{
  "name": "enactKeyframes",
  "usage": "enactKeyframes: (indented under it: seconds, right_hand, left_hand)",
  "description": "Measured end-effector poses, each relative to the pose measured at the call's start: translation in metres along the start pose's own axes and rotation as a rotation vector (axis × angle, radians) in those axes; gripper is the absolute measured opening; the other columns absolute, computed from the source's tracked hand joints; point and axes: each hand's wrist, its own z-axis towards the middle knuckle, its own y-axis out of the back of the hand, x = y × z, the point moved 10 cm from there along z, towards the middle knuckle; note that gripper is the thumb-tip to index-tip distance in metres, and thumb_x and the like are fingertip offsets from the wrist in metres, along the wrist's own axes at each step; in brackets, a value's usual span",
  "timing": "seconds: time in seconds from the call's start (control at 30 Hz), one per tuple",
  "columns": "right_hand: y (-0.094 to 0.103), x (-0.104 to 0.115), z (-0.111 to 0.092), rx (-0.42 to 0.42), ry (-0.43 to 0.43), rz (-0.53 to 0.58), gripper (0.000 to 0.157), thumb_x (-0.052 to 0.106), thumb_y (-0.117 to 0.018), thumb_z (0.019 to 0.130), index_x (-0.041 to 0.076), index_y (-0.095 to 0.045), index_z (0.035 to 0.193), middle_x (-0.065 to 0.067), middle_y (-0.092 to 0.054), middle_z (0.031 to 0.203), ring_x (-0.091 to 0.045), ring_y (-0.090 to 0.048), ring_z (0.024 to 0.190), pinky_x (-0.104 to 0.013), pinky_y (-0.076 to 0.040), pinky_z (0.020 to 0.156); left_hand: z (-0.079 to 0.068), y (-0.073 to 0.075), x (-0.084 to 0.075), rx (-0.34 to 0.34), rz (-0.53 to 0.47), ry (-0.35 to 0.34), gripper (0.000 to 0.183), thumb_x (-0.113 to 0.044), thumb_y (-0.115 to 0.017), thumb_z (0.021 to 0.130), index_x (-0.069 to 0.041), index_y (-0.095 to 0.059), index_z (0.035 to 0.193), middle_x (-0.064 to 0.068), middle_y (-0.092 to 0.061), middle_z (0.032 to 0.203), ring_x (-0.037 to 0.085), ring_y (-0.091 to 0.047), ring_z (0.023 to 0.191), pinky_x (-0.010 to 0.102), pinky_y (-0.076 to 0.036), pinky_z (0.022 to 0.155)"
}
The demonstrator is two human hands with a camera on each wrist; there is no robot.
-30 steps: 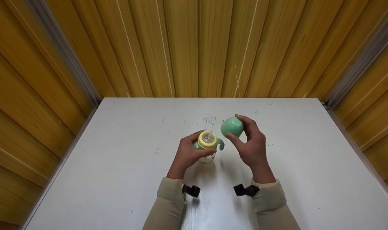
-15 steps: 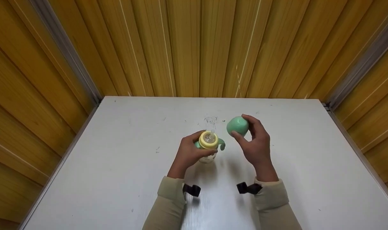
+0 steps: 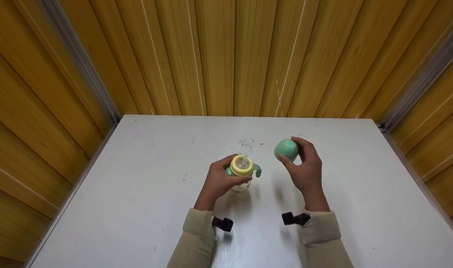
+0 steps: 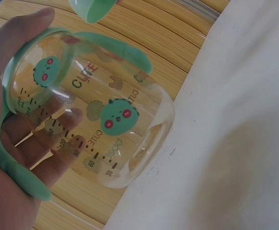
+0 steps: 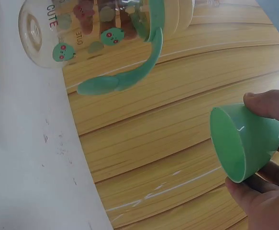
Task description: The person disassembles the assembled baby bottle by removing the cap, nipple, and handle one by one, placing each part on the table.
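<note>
1. left hand (image 3: 222,180), coming out of a beige sleeve (image 3: 198,223), is wrapped around the upper part of a baby bottle (image 4: 101,115); in the left wrist view its fingers show through the clear wall.
2. just right of that sleeve, a black bracket (image 3: 223,224) sits at the wrist.
3. the bottle is over the white bench (image 3: 137,186), near the middle, its yellow collar (image 3: 242,171) and clear spout (image 3: 245,159) uppermost; green cartoon faces, "cute" lettering and measuring marks cover its side.
4. a curved green handle (image 3: 257,170) juts from the bottle's right side.
5. farther right, apart from the bottle, a hollow green cap (image 3: 286,149) is up off the bench, its opening turned down.
6. right hand (image 3: 307,169) pinches the cap between thumb and fingers.
7. at the far right, a wood-patterned wall (image 3: 435,130) borders the bench.
</note>
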Motion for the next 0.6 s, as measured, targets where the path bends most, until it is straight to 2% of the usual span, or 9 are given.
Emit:
enactKeyframes:
  seconds: [0.3,0.6]
  right_hand:
    - [-0.007,-0.019,0.002,0.041,-0.057,-0.048,0.061,0.019,-0.08,0.08,0.011,-0.053,0.133,-0.008,-0.055,0.132,-0.028,-0.053,0.127,-0.046,-0.042,0.107]
    - [-0.011,-0.036,0.0,0.063,-0.12,-0.075,0.061,0.02,-0.08,0.08,0.012,-0.053,0.134,-0.009,-0.056,0.136,-0.029,-0.053,0.128,-0.047,-0.041,0.108]
  left_hand:
    - [0.0,-0.001,0.003,-0.002,0.011,0.006,0.072,-0.041,-0.091,0.06,-0.03,-0.063,0.125,-0.016,-0.066,0.117,0.009,-0.06,0.11,0.042,-0.047,0.099]
    - [0.0,-0.002,0.003,0.006,0.028,0.03,0.071,-0.046,-0.091,0.058,-0.035,-0.063,0.123,-0.017,-0.066,0.118,0.009,-0.059,0.111,0.041,-0.047,0.099]
